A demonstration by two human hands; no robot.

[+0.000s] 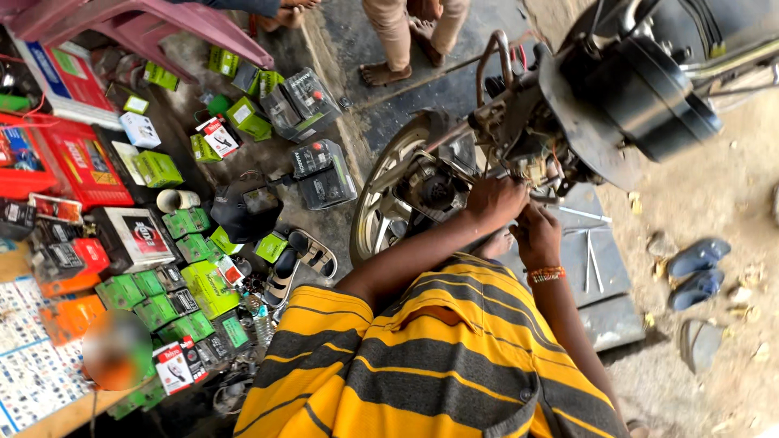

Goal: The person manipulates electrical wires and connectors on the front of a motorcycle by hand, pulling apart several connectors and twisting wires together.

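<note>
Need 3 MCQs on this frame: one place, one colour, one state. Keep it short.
1. Where are both hands?
A. At the motorcycle engine area, behind the front wheel
B. On the pink chair
C. In the boxes on the floor

2. What colour is the pair of slippers on the sandy ground at right?
A. Red
B. Blue
C. White

3. How do the hands stand?
A. Both raised in the air
B. One holds a green box
C. Close together, fingers curled at a motorcycle part

Key: 1 A, the left hand and right hand meet at the wiring beside the wheel. 2 B, both slippers are blue. 3 C, the hands nearly touch at the part; whether they grip anything cannot be told.
</note>
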